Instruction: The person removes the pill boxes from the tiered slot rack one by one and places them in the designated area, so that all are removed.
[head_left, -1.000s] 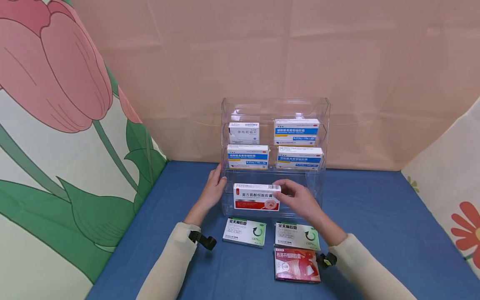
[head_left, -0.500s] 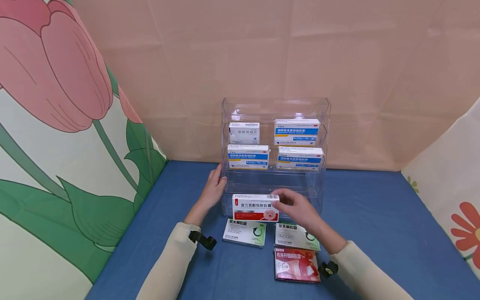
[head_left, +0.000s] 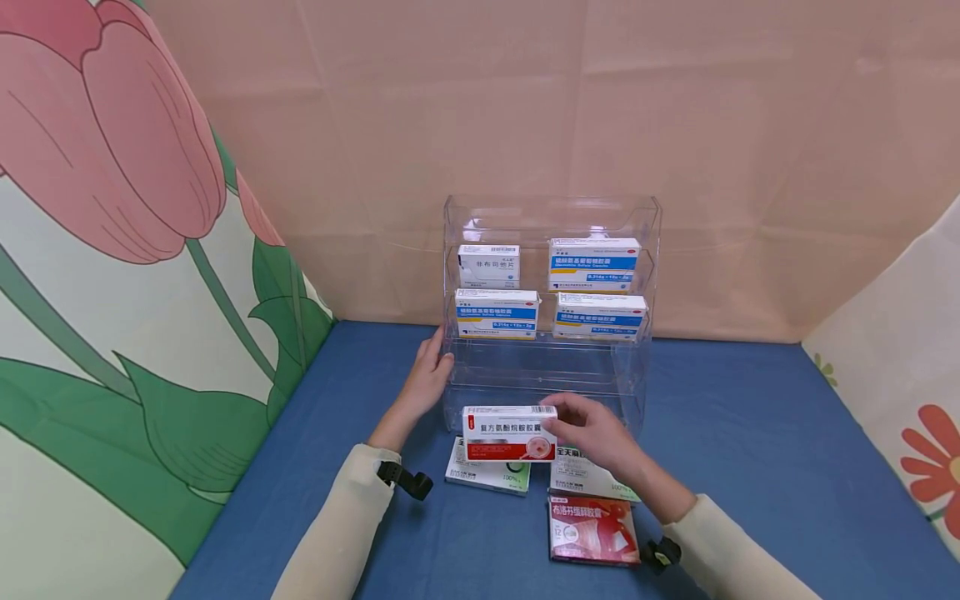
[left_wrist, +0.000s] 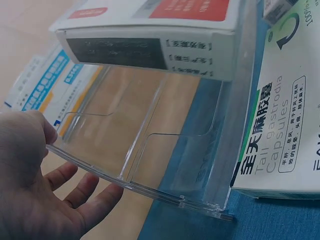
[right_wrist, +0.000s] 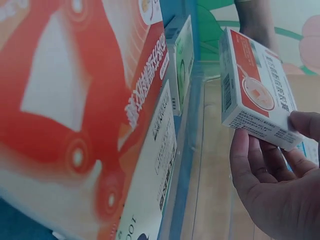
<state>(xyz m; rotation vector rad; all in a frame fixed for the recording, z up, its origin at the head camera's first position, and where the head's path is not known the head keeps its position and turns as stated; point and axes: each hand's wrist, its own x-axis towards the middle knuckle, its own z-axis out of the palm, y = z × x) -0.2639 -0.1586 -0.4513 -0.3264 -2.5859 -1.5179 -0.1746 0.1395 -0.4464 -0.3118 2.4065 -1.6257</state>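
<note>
My right hand (head_left: 596,433) pinches the right end of a white-and-red medicine box (head_left: 501,429), thumb on its front face. The box is upright in front of the lower part of a clear plastic display rack (head_left: 540,364), above the lying boxes. In the right wrist view, the thumb and fingers hold one end of the medicine box (right_wrist: 257,85). My left hand (head_left: 426,379) holds the rack's left side. In the left wrist view, the thumb and fingertips of the left hand (left_wrist: 60,182) meet the clear panel's edge.
Blue-and-white boxes (head_left: 497,315) and a smaller white box (head_left: 489,267) stand on the upper tiers. Two green-and-white capsule boxes lie on the blue cloth (head_left: 720,450), the left one (head_left: 486,475) partly hidden. A red box (head_left: 592,531) lies nearest me.
My right hand has brought the white-and-red medicine box down and toward me, from the rack's lower tier to above the green-and-white boxes. The left hand has stayed on the rack.
</note>
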